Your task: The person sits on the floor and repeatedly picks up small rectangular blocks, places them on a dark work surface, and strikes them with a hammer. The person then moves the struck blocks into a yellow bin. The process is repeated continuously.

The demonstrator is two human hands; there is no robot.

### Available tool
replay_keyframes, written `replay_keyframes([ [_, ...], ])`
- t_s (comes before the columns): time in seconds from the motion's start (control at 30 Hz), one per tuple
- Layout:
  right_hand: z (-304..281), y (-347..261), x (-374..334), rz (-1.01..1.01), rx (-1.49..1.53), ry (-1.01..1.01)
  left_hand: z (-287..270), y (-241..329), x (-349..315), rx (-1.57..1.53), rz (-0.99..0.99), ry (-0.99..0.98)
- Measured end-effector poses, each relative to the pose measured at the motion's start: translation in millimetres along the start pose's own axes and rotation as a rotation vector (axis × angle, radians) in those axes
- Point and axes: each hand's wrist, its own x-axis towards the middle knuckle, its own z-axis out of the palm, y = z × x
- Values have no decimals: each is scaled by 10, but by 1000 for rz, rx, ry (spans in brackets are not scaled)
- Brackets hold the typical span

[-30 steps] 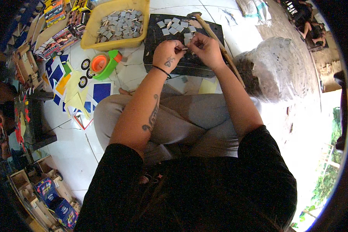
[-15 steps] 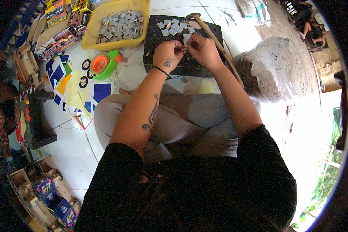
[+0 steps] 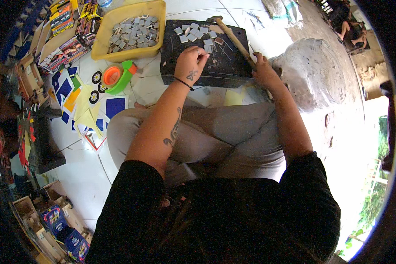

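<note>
My left hand is over the near edge of a black block, its thumb and fingertips pinched together. Whatever the pinch holds is too small to make out. My right hand closes around the wooden handle of a hammer, which lies slanting across the block with its head at the far edge. Several small grey square pieces lie loose on the block. Beside them are a small brown piece and several thin nails.
A yellow tub of grey pieces stands behind left. Coloured sheets, black toy wheels and a green-orange tape dispenser lie on the tiles. Boxes and wooden toy trucks line the left; a wrapped bulky bundle sits right.
My hands have parted. The right hand moved right and nearer, onto the hammer handle; the left stays over the block, still pinched. The view has shifted slightly.
</note>
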Motion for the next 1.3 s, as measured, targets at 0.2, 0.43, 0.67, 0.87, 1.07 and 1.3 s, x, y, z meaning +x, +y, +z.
replay_keyframes([
  [0.2, -394, -144, -496, -37, 415, 58, 8, -41, 11, 47, 104, 51],
  [0.43, -735, -592, -1595, 9, 351, 3, 39, -38, -7, 50, 71, 40],
  [0.67, -773, -697, -1725, -13, 267, 24, 47, -60, -5, 45, 39, 10],
  [0.87, -738, -667, -1762, -8, 267, -2, 44, -69, -3, 98, 97, 31],
  [1.07, -682, -622, -1776, -27, 257, 20, 44, -69, -9, 88, 21, 4],
  [1.3, -649, -617, -1771, -16, 314, 26, 45, -72, -18, 76, 14, 1],
])
